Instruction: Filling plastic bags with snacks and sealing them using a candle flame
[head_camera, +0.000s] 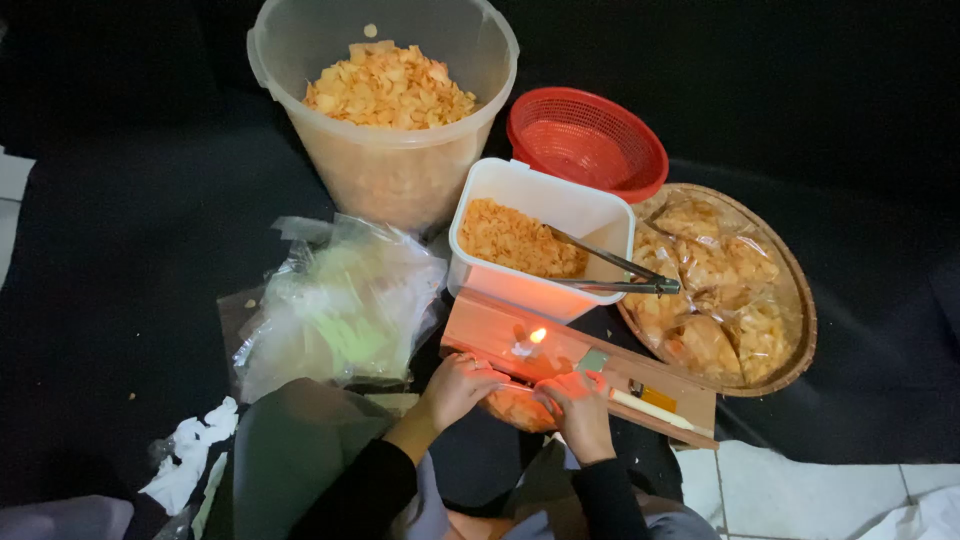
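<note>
black long sleeves, bare hands (455, 385)

A small clear plastic bag of orange chips (518, 408) sits low in the frame, just right of centre, pinched at its top edge between both hands. Its upper rim is stretched flat toward a lit candle (527, 343) standing on a wooden board (480, 325) just above it.
</note>
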